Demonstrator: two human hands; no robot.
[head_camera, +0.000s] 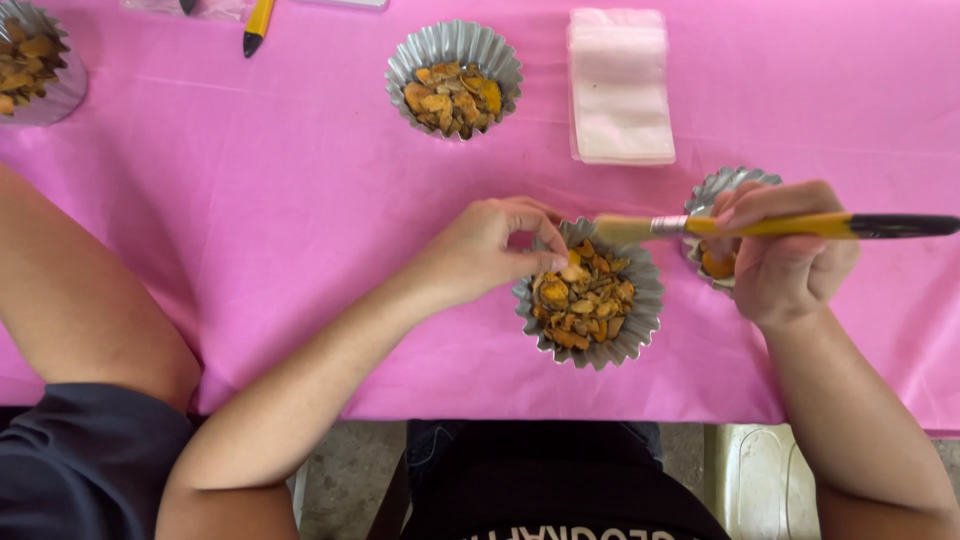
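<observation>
Left hand (490, 250) hovers at the rim of a fluted metal cup (592, 345), its thumb and fingertips pinched together over the orange-brown dried pieces (582, 298) heaped inside; whether a piece is caught in the pinch cannot be made out. That cup sits just beside and below this hand, between the two hands on the pink-covered bench (250, 200). Right hand (785, 255) is closed around a paintbrush (770, 226) with a yellow and black handle, held level so that its pale bristles point toward the left hand and reach over the far rim of the cup. Behind the right hand lies a second fluted cup (722, 190), mostly hidden by the fingers, with only a little of its orange contents showing. Beyond the left hand stands a third cup of pieces (455, 78), and beyond the brush a stack of pale pink pouches (620, 85). Another person's bare arm (70, 290) rests well off to the left, cut off by the frame.
</observation>
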